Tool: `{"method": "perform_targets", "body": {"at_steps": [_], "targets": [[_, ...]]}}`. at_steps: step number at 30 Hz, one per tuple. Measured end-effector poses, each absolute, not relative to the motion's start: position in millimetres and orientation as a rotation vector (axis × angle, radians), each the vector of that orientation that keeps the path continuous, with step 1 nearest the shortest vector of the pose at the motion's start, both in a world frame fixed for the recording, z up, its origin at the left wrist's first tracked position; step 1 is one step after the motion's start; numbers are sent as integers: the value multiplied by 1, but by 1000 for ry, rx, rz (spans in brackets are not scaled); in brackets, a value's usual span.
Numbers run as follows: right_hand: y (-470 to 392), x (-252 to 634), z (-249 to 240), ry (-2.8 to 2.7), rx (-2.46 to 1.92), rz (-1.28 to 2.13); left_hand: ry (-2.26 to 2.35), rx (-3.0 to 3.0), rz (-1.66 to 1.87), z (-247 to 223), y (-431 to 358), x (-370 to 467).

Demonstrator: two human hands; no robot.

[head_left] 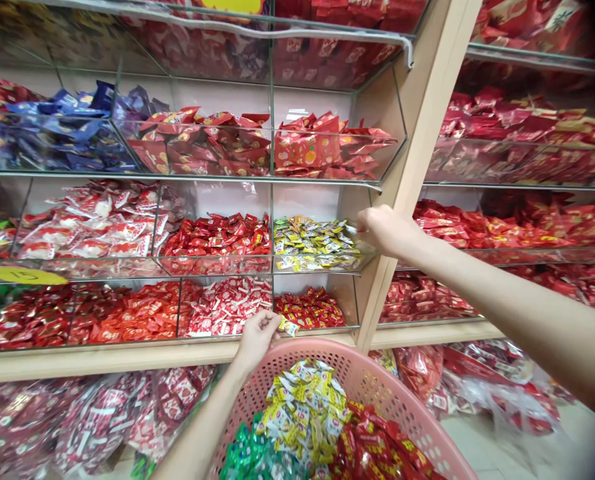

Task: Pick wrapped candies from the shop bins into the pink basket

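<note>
My left hand (258,339) is pinched on a small yellow-and-white wrapped candy (289,325), just above the far rim of a pink perforated basket (402,387). In the basket lie yellow-and-white wrapped candies (304,407), green wrapped candies (260,453) and red wrapped candies (377,443). My right hand (383,229) is closed, its fingers curled at the right side of a clear bin of yellow-and-white candies (314,237). Whatever those fingers hold, if anything, is hidden. Directly below that bin sits another with red-and-yellow wrapped candies (311,308).
Clear dividers and front panels split the wooden shelves into bins. Blue packets (72,130), red packets (307,143) and red-and-white candies (230,303) fill several. A wooden upright (417,153) stands by my right hand. Plastic bags of sweets (107,413) lie under the bottom shelf.
</note>
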State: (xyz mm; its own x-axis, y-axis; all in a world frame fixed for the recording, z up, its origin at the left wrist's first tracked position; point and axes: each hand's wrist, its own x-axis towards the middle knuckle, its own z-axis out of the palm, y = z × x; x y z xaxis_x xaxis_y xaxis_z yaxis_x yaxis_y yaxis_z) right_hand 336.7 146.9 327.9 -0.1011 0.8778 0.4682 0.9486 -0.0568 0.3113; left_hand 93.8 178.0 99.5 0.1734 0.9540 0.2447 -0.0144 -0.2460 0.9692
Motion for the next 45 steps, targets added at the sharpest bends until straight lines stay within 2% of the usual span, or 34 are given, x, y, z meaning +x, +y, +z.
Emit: {"method": "perform_targets", "body": {"at_steps": [5,10,14,18,36,41,45], "targets": [[95,337,302,-2165,-1690,-605,938,1459,1244,100,178,94],[60,327,217,-2464,-1485,-148,968,1462,1257,103,175,96],[62,319,151,-2638,-1478,-140,970,1450,1259,105,174,96],[73,312,121,-2664,-1436,-216,967,1449,1260,104,174,97],[82,308,93,-2584,-1448,-138,970,1525,1255,101,175,98],[75,313,112,-2581,-1373,-263,984,1521,1241,102,175,97],[79,322,159,-2476,-1335,-396,967,1519,1239,100,176,97]]}}
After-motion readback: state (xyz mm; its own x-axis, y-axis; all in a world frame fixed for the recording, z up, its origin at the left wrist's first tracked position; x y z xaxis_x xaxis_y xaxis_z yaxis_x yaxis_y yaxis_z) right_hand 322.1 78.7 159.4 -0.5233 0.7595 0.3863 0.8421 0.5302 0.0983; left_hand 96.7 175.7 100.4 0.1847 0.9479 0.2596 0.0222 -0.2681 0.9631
